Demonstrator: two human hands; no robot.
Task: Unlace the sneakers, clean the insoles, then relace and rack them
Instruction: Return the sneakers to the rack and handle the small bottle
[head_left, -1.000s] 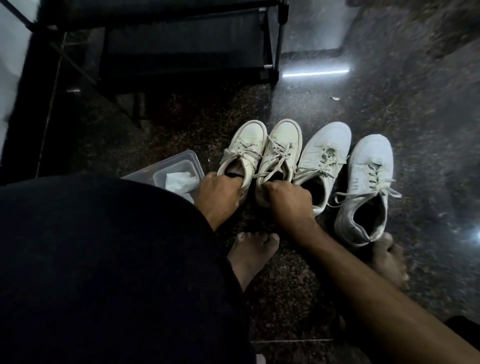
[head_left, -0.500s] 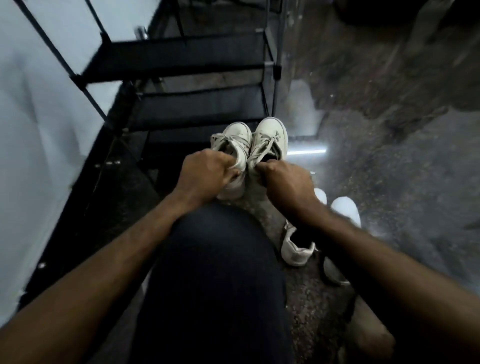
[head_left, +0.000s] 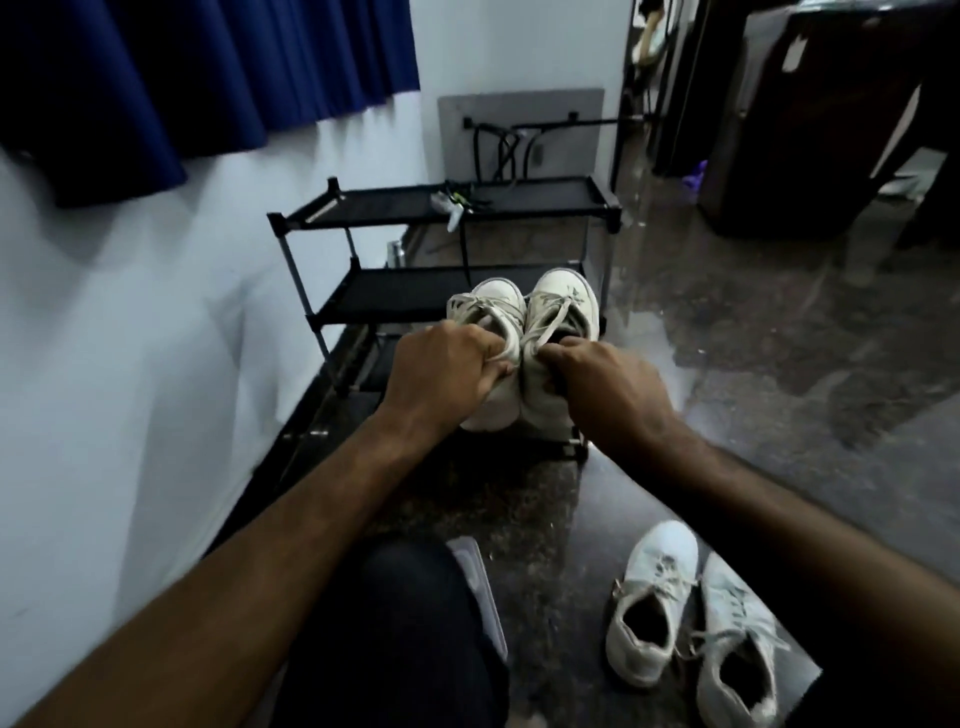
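So both arms are stretched out in front, each carrying one cream sneaker by the heel end. The left hand has its fingers curled over the collar of the left cream sneaker, and the right hand is pinching the back opening of the right cream sneaker. The two shoes are pressed side by side, toes pointing away, laces in, held up in the air right in front of the black shoe rack. They sit roughly level with the rack's middle shelf but I can't tell if they're touching it.

The rack stands against the white wall, under a blue curtain, and there's some small tangled thing on its top shelf, too blurry to call.

Down on the dark speckled floor, lower right, is the white pair of sneakers, laced, side by side, openings facing the camera. A clear plastic container pokes out just beside the person's dark-clad knee.
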